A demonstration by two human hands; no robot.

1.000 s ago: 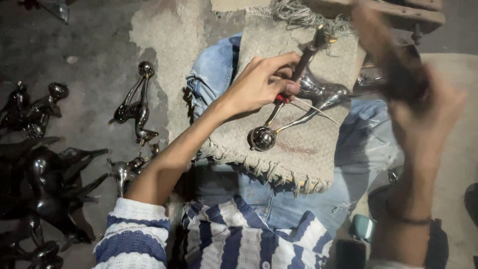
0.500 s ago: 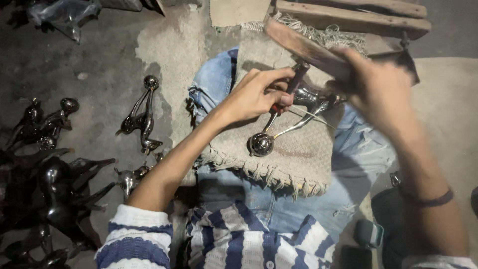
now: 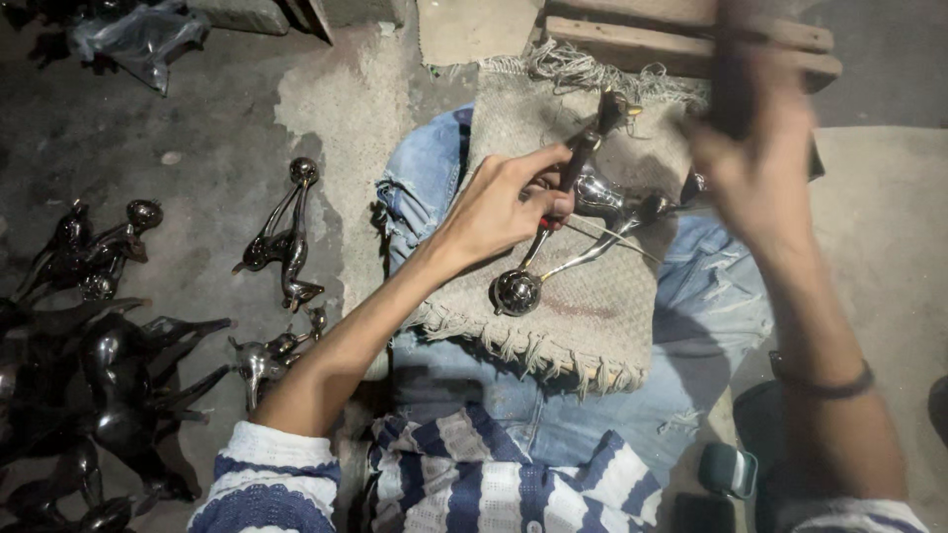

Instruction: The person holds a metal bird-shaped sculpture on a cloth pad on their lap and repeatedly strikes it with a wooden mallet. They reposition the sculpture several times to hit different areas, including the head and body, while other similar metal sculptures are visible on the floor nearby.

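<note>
Left hand (image 3: pixel 499 207) clamped on chisel (image 3: pixel 583 158) over metal figurine (image 3: pixel 583 242); right hand (image 3: pixel 755 168) blurred, grip unclear; dark figurines (image 3: pixel 99 365) left.

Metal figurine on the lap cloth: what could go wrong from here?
1. The right hand is motion-blurred, raised close above the left hand that steadies a dark tool on the metal figurine; a mis-aimed swing could hit the fingers.
2. The figurine rests on a frayed woven cloth over the person's thigh, not a firm surface, so it could slip or the blow could reach the leg.
</note>
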